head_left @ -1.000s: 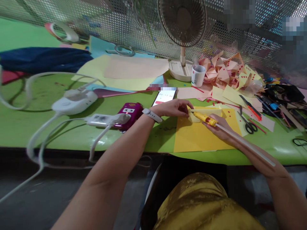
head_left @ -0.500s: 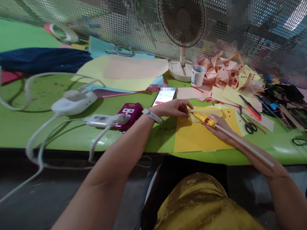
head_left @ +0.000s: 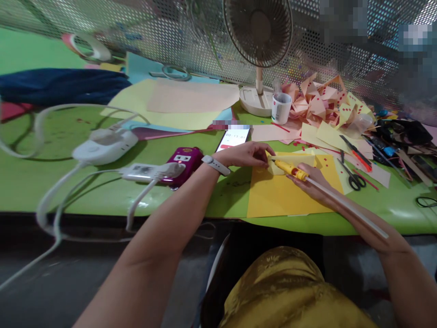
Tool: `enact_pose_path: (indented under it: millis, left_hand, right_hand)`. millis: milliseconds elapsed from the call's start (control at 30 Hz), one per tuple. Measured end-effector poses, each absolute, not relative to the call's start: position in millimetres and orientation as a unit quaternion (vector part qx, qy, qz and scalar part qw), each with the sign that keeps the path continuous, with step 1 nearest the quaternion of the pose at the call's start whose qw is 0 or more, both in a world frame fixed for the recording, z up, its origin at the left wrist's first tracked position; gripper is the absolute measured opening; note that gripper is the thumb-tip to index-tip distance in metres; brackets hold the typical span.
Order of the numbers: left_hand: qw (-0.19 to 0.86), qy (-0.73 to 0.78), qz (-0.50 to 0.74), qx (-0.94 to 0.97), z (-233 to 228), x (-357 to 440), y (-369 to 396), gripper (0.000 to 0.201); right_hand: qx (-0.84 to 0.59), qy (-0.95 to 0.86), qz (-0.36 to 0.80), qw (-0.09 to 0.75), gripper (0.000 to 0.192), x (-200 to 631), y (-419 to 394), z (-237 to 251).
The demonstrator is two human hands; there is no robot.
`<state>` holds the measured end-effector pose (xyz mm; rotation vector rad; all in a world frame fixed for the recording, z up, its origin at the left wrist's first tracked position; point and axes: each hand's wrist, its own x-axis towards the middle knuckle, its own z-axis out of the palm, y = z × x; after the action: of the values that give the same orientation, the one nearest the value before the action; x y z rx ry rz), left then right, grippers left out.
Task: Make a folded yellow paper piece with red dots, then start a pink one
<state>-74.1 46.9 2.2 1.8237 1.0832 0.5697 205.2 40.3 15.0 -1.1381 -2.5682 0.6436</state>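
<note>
A yellow paper sheet [head_left: 276, 196] lies on the green table [head_left: 51, 182] in front of me. On it rests a pale yellow folded paper piece [head_left: 293, 160]. My left hand [head_left: 247, 154] pinches the left end of that piece and holds it down. My right hand [head_left: 312, 182] grips a yellow glue gun [head_left: 290, 168] with a long white glue stick [head_left: 344, 204] trailing from its back over my forearm. The gun's tip touches the folded piece near my left fingers.
A phone [head_left: 234, 137] shows a timer beyond my left wrist. A magenta device [head_left: 182, 161], white power strips [head_left: 105, 146] and cables lie left. A fan [head_left: 259, 54], a cup [head_left: 282, 108], folded paper shapes [head_left: 321, 102], scissors [head_left: 351, 175] and a cutter [head_left: 355, 152] sit right.
The picture is nearly the same. The glue stick's far end has dipped slightly; both hands stay on the folded piece.
</note>
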Motion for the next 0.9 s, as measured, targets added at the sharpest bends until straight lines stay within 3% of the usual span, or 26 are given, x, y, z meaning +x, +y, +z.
enact_pose_path:
  millis: [533,900]
  left_hand:
    - [0.456,0.437,0.237,0.738,2.7,-74.0,47.1,0.042]
    - [0.452,0.448,0.230,0.736,4.0,-73.7,46.8,0.045]
  right_hand:
    - [-0.398,-0.879,0.229,0.127,0.038,205.5,40.4,15.0]
    - [-0.391,-0.885,0.221,0.124,0.031,208.9,40.2,11.7]
